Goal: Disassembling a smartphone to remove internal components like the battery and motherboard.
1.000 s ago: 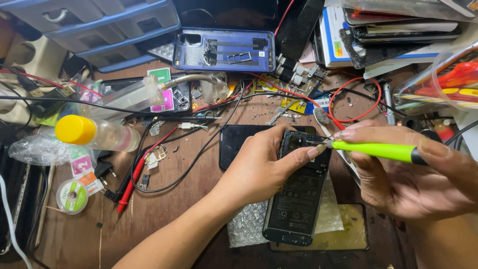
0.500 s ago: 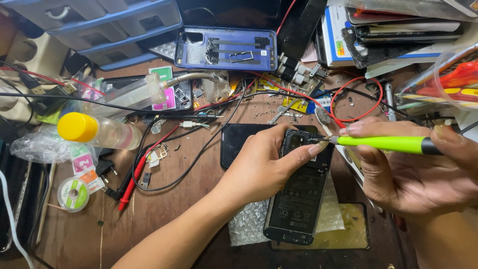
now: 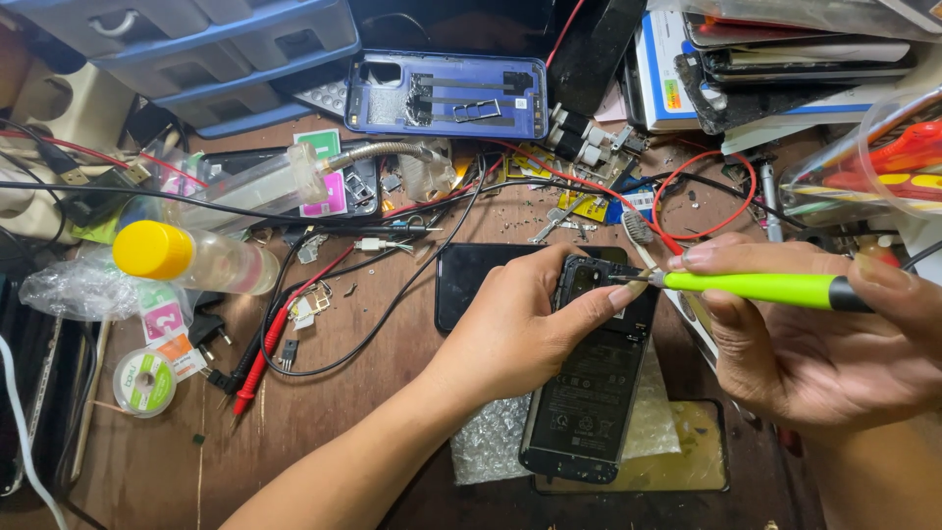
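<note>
Black opened phone [image 3: 599, 373] between hands.

left hand [image 3: 510, 334] bare | right hand [image 3: 824, 344] bare | no sleeves, 2 forearms uncovered

Single view only, head-mounted. Looks steeply down and forward onto cluttered wooden desk [image 3: 324, 412] from above. Close range: forearms enter from bottom edge, left hand [image 3: 510, 329] mid-frame, right hand [image 3: 814, 353] at right edge, partly cropped. Opened phone [image 3: 594, 378] sits just right of centre. Far edge of frame reaches blue drawer unit [image 3: 196, 49] at top left. No second view, so no shared area.
</note>
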